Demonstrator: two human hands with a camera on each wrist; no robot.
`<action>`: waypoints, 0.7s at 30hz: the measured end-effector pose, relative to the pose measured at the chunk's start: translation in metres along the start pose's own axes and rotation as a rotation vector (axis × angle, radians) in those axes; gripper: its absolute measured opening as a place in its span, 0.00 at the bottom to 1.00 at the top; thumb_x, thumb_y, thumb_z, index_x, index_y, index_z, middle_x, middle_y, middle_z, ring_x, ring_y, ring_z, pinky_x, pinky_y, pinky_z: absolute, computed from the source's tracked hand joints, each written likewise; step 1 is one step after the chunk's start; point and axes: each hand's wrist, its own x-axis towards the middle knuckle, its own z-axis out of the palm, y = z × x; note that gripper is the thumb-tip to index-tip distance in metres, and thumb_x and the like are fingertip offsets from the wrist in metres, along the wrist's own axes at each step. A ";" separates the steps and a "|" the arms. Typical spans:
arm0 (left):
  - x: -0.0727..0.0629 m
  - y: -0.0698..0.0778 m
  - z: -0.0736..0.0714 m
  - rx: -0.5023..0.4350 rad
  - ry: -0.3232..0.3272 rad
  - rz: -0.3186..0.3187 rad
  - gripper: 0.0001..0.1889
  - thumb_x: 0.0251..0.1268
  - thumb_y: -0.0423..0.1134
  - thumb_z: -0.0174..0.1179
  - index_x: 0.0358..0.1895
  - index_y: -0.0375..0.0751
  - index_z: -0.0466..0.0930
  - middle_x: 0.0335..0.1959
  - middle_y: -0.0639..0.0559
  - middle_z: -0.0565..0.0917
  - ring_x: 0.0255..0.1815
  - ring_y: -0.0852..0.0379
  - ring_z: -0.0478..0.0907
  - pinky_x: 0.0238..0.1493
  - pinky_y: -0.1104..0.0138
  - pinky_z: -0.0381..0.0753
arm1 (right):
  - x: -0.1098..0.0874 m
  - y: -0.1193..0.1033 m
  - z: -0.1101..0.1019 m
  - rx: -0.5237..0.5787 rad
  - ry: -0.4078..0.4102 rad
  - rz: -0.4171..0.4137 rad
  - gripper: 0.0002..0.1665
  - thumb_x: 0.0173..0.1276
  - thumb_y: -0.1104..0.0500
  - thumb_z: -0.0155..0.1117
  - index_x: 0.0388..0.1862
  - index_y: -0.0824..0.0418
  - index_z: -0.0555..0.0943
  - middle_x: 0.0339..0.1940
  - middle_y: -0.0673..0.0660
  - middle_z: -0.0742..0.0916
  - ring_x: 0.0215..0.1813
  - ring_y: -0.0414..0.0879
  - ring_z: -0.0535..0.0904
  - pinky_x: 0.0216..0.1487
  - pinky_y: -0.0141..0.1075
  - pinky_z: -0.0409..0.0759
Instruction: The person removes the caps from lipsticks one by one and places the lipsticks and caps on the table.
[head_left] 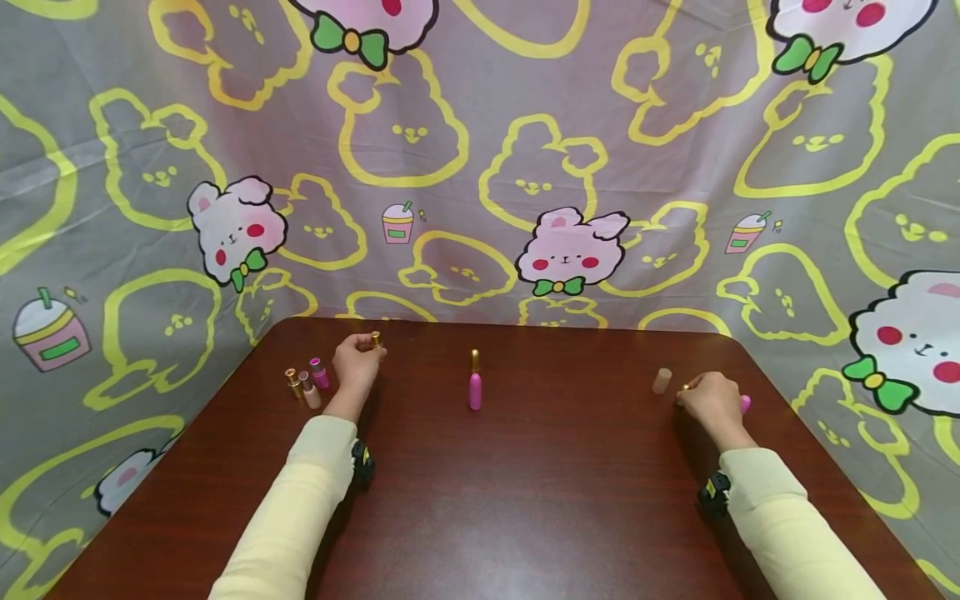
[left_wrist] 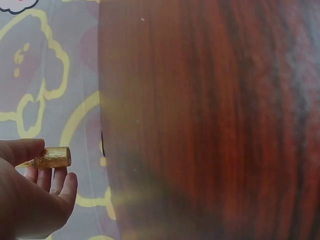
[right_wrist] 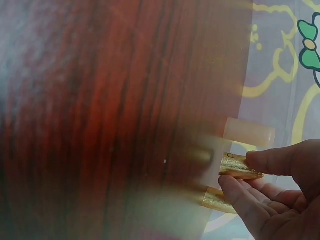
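My left hand (head_left: pixel 357 367) pinches a small gold lipstick tube (left_wrist: pixel 52 157) between thumb and fingers, above the table's far left part. Beside that hand stand several small tubes: a gold one (head_left: pixel 294 384), a beige one (head_left: pixel 311 392) and a magenta one (head_left: pixel 320 374). At the right, my right hand (head_left: pixel 712 402) holds a gold lipstick cap (right_wrist: pixel 240 165) between thumb and fingertips. A beige cap (head_left: pixel 662 381) stands just left of this hand, and a pink piece (head_left: pixel 745 404) shows partly behind it. Another gold piece (right_wrist: pixel 218 199) is partly hidden by the fingers in the right wrist view.
A slender pink tube with a gold top (head_left: pixel 476 390) is on the brown table (head_left: pixel 525 500), between the hands. Patterned cloth (head_left: pixel 480 150) hangs behind the table and along its sides. A small black device is worn on each wrist.
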 end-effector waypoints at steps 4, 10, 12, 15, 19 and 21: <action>0.001 -0.004 -0.002 0.058 0.001 0.001 0.14 0.53 0.29 0.67 0.44 0.29 0.81 0.43 0.34 0.83 0.46 0.41 0.77 0.51 0.54 0.74 | 0.000 0.000 0.001 -0.008 -0.006 -0.018 0.09 0.50 0.62 0.68 0.20 0.69 0.83 0.16 0.56 0.81 0.28 0.58 0.74 0.31 0.45 0.68; 0.001 -0.005 -0.003 0.098 -0.024 -0.013 0.15 0.54 0.30 0.66 0.45 0.28 0.80 0.44 0.34 0.83 0.48 0.40 0.76 0.53 0.54 0.74 | -0.002 0.001 0.001 -0.014 -0.015 -0.022 0.10 0.52 0.63 0.67 0.16 0.66 0.81 0.14 0.54 0.80 0.26 0.57 0.72 0.27 0.43 0.67; 0.002 -0.006 -0.002 0.099 -0.033 -0.014 0.15 0.54 0.30 0.67 0.45 0.28 0.80 0.44 0.34 0.83 0.47 0.40 0.77 0.52 0.54 0.75 | -0.003 0.001 0.001 -0.015 -0.013 -0.026 0.10 0.52 0.63 0.68 0.15 0.66 0.81 0.13 0.54 0.79 0.26 0.56 0.72 0.26 0.42 0.67; 0.004 -0.008 -0.002 0.106 -0.042 -0.008 0.14 0.55 0.29 0.66 0.45 0.28 0.80 0.44 0.33 0.83 0.46 0.40 0.78 0.51 0.55 0.76 | -0.003 0.001 0.002 -0.020 -0.015 -0.033 0.12 0.53 0.63 0.68 0.13 0.65 0.80 0.12 0.53 0.79 0.25 0.56 0.71 0.26 0.42 0.66; 0.005 -0.011 -0.001 0.140 -0.071 -0.001 0.14 0.55 0.29 0.66 0.44 0.28 0.80 0.43 0.34 0.83 0.46 0.40 0.77 0.50 0.54 0.76 | -0.003 0.002 0.003 -0.026 -0.023 -0.023 0.14 0.55 0.63 0.67 0.12 0.64 0.79 0.11 0.52 0.77 0.24 0.55 0.71 0.25 0.41 0.66; 0.004 -0.012 0.000 0.167 -0.087 0.004 0.13 0.55 0.29 0.66 0.44 0.28 0.80 0.42 0.34 0.83 0.46 0.40 0.77 0.51 0.54 0.75 | -0.003 0.003 0.004 -0.023 -0.030 -0.016 0.14 0.56 0.63 0.67 0.12 0.64 0.79 0.11 0.52 0.76 0.24 0.54 0.70 0.25 0.41 0.66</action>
